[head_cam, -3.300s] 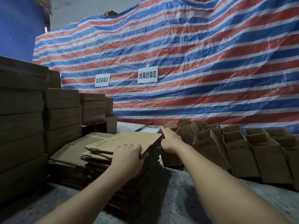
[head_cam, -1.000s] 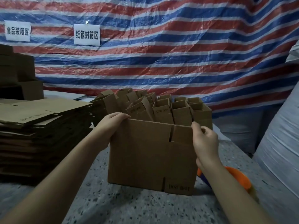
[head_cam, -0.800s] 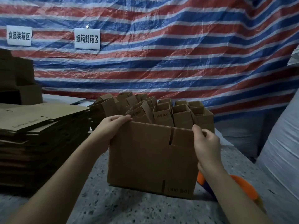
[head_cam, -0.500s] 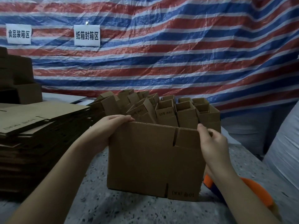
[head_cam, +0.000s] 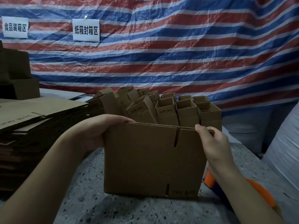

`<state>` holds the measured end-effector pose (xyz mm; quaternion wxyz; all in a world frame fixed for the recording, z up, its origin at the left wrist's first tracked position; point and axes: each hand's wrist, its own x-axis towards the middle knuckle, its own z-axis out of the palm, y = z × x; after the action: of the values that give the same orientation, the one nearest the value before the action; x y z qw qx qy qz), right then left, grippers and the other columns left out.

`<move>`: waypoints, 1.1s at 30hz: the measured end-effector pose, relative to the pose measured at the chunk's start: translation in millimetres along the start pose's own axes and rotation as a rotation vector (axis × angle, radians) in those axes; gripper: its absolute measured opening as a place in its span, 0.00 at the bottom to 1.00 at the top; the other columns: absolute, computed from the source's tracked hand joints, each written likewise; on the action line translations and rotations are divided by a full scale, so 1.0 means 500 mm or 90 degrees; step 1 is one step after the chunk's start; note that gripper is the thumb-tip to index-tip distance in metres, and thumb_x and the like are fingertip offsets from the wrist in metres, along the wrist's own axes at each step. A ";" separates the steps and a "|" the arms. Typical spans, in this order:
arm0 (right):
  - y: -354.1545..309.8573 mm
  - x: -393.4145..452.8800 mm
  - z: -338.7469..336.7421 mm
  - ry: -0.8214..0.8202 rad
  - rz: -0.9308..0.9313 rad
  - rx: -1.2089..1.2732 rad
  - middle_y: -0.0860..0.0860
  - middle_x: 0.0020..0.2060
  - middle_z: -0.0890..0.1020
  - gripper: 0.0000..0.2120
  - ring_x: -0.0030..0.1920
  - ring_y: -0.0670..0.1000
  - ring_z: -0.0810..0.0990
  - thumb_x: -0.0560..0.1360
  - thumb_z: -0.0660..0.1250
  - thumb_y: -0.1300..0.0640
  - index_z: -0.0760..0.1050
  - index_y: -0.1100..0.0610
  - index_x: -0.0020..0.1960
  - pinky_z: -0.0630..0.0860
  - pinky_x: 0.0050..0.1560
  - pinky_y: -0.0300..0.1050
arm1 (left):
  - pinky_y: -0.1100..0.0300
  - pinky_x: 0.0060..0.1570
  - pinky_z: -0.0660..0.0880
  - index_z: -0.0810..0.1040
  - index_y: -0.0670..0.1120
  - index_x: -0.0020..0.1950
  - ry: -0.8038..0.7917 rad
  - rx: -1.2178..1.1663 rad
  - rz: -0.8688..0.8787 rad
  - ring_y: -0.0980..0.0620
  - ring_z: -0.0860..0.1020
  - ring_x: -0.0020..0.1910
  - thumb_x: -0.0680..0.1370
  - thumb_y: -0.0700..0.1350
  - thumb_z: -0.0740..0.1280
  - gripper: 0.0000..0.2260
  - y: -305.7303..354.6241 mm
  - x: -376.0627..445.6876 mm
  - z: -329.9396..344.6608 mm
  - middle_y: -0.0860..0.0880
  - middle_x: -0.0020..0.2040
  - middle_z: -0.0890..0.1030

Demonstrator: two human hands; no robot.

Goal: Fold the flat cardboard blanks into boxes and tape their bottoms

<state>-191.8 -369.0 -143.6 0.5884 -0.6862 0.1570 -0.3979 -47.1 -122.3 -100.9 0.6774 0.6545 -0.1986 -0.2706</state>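
Striped tarp [head_cam: 178, 54] fills the bkgd; speckled table [head_cam: 113, 207] below. Blank [head_cam: 152, 159] stands on edge at frame centre, lower edge on or just above the table. Left hand [head_cam: 100, 130] grips its top-left corner, right hand [head_cam: 212, 143] pinches the top-right edge. Risks, imo: uneven pull w/ both hands skews the sleeve or creases a panel off the score; bottom edge may slide; blank may bump the boxes [head_cam: 161, 107] behind or the orange tool [head_cam: 258, 191] lower right.

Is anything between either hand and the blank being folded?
Nothing visible. The left hand and right hand both already grip the top edge of the blank, which stands on the table.
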 end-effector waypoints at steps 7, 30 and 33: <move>0.000 0.006 -0.010 -0.028 0.005 -0.020 0.46 0.27 0.81 0.14 0.28 0.43 0.81 0.79 0.66 0.50 0.79 0.61 0.45 0.73 0.25 0.32 | 0.56 0.39 0.79 0.79 0.41 0.64 -0.030 0.077 -0.006 0.48 0.81 0.46 0.67 0.46 0.69 0.25 0.021 -0.025 0.006 0.39 0.63 0.80; -0.021 0.008 -0.017 -0.129 0.042 -0.001 0.47 0.30 0.80 0.12 0.34 0.45 0.80 0.80 0.64 0.51 0.78 0.57 0.44 0.74 0.38 0.45 | 0.61 0.34 0.80 0.84 0.51 0.59 -0.166 0.032 0.064 0.48 0.83 0.43 0.80 0.36 0.60 0.17 0.027 -0.038 0.008 0.42 0.57 0.84; -0.037 -0.002 -0.019 -0.191 0.038 0.024 0.57 0.39 0.79 0.20 0.43 0.55 0.78 0.76 0.64 0.45 0.77 0.64 0.50 0.73 0.48 0.55 | 0.62 0.28 0.79 0.84 0.49 0.57 -0.010 -0.032 0.087 0.49 0.84 0.38 0.81 0.34 0.57 0.19 0.022 -0.038 0.061 0.45 0.52 0.86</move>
<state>-204.0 -370.0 -127.0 0.6297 -0.7216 0.0805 -0.2762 -79.5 -134.3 -86.7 0.7090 0.6202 -0.2411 -0.2337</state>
